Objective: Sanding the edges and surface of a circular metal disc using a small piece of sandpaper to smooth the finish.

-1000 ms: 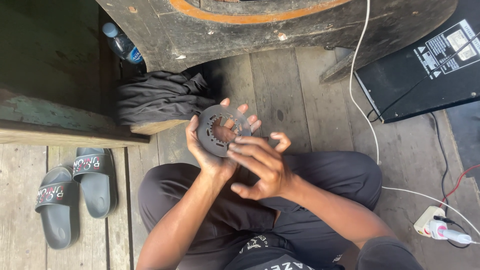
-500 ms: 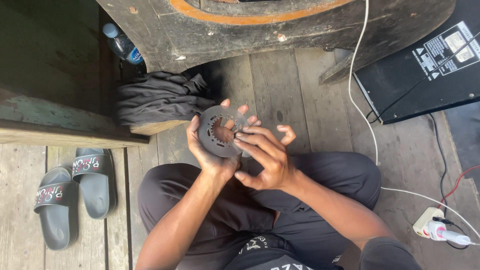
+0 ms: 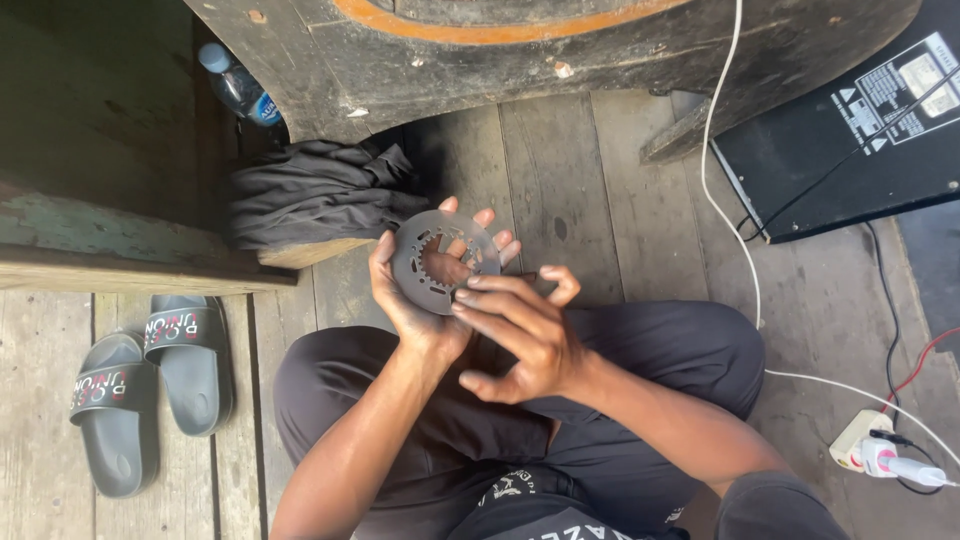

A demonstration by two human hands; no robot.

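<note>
I sit cross-legged on a plank floor. My left hand (image 3: 415, 300) cradles a dark grey metal ring disc (image 3: 412, 262) with a toothed inner hole and small slots around its face, held flat in the palm above my knees. My right hand (image 3: 520, 335) rests over the disc's lower right edge, fingertips touching its rim, thumb lifted apart. The fingers of my left hand show through the disc's centre hole and past its far edge.
A large dark curved wooden body (image 3: 520, 50) with an orange stripe fills the top. A folded dark cloth (image 3: 315, 195) and a plastic bottle (image 3: 235, 90) lie at left. Two grey slippers (image 3: 150, 390) lie lower left. A black box (image 3: 850, 130), white cables and a power plug (image 3: 880, 455) are at right.
My right hand slid down from over the disc's face to its lower right edge, uncovering more of the disc. The left hand kept holding it.
</note>
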